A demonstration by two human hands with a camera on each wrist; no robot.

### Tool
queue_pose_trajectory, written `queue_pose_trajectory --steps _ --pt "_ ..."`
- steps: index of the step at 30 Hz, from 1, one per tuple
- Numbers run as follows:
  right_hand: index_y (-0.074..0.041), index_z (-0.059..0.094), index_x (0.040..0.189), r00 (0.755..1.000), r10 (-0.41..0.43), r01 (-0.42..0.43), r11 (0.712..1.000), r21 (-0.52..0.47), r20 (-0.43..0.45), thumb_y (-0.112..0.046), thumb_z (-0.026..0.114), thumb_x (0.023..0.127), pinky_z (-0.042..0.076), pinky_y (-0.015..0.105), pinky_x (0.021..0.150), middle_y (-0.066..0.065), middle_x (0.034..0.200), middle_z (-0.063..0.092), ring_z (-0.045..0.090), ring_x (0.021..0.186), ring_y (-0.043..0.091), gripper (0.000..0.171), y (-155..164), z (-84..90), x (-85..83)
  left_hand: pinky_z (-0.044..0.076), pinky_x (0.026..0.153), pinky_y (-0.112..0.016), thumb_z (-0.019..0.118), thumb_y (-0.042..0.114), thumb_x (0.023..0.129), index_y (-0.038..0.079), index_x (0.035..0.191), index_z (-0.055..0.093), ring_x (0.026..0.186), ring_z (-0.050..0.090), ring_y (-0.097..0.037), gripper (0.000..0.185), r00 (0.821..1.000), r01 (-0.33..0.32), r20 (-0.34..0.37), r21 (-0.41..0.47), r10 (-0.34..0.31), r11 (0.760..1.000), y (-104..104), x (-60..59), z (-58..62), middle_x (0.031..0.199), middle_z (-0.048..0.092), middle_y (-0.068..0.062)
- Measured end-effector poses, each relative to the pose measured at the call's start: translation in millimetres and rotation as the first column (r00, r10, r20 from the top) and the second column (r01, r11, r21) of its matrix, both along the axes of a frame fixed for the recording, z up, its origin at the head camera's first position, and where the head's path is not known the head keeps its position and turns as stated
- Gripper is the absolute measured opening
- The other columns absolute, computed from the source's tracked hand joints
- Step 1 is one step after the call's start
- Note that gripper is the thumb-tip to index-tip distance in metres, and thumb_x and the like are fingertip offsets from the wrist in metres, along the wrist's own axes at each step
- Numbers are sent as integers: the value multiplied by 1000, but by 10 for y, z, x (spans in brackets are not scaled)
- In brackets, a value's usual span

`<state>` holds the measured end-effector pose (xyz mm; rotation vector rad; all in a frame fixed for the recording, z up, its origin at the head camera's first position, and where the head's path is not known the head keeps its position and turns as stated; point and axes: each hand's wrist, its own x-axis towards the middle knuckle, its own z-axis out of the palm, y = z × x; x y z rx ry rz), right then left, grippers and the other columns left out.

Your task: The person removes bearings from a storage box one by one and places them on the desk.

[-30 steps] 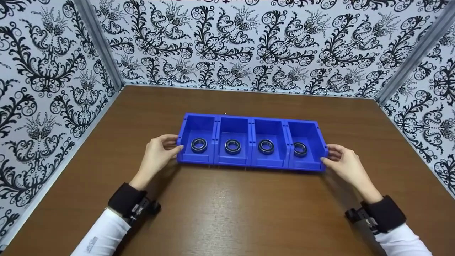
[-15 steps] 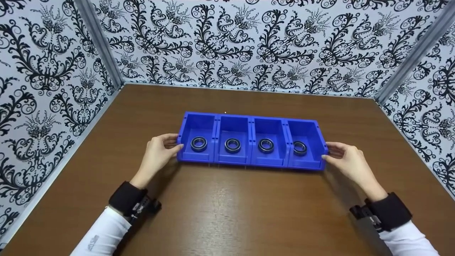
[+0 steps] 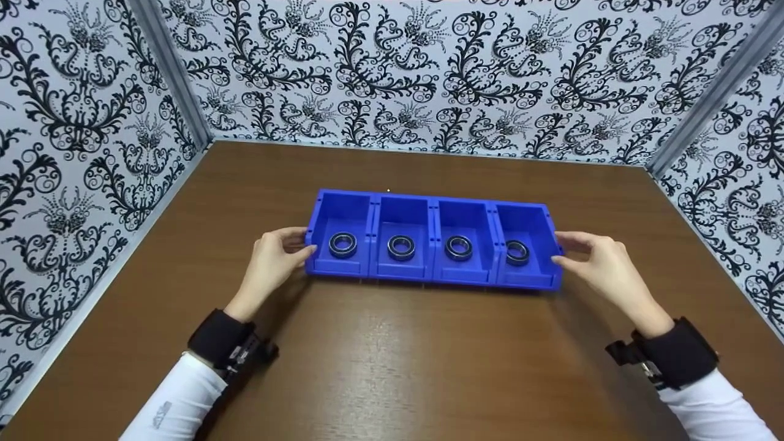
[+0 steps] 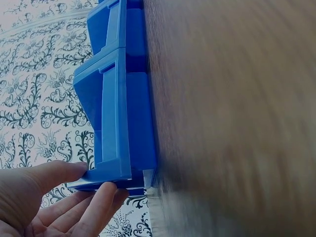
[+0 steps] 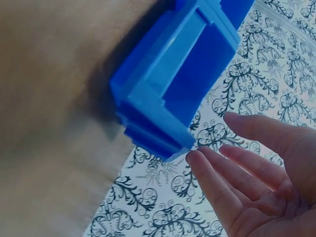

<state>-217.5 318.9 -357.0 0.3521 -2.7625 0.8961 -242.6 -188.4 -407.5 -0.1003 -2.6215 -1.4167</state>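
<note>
A row of joined blue plastic storage bins [image 3: 401, 269] sits on the table, with one dark ring-shaped ball bearing [image 3: 401, 247] lying in each bin. At the row's left end, my left hand [image 3: 272, 260] pinches the side wall between thumb and fingers; the left wrist view shows the thumb [image 4: 61, 174] on the rim and fingers underneath. By the right end is my right hand [image 3: 603, 266], its fingers [image 5: 212, 180] fairly straight. In the right wrist view its thumb stands off the bin wall [image 5: 158, 123], while a fingertip is at or very near the corner.
The brown wooden table [image 3: 380, 355] carries the bins near its middle. Patterned black-and-white panels [image 3: 404, 79] rise behind and at both sides, with grey metal posts [image 3: 177, 73] at the corners.
My right hand has loosened from the bin row's right end, its thumb and fingers spreading and its wrist shifting slightly right and up. My left hand stays on the left end.
</note>
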Motion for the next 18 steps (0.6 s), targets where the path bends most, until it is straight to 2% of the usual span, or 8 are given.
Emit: queue_pose_trajectory --steps 3,6,11,18 --pt "9 66 129 999 22 -22 1000 6 28 -8 77 90 63 30 84 31 125 69 72 105 47 44 -61 36 -28 61 69 -15 74 10 92 -6 130 66 105 75 -38 42 1000 1 2 1 -1 1000 1 -1 4 118 74 -27" --pt "9 66 129 998 38 -39 999 25 46 -7 77 90 61 47 86 31 126 69 73 104 47 43 -117 42 -65 61 69 -15 74 10 92 -6 130 65 105 75 -37 42 1000 0 4 0 0 1000 3 2 8 118 74 -27" --pt "8 68 126 997 70 -73 994 82 34 -6 77 89 61 52 87 30 124 70 73 104 44 41 -191 -7 -148 61 68 -14 73 10 92 -7 131 65 106 75 -38 43 1000 0 11 3 0 1000 2 5 12 119 73 -28" --pt "8 69 125 994 97 -103 981 163 43 -4 76 87 56 61 95 30 123 71 68 114 47 40 -306 -90 -287 62 71 -16 73 9 92 -8 131 64 107 75 -38 43 1000 4 13 5 -4 1000 2 -4 12 119 73 -28"
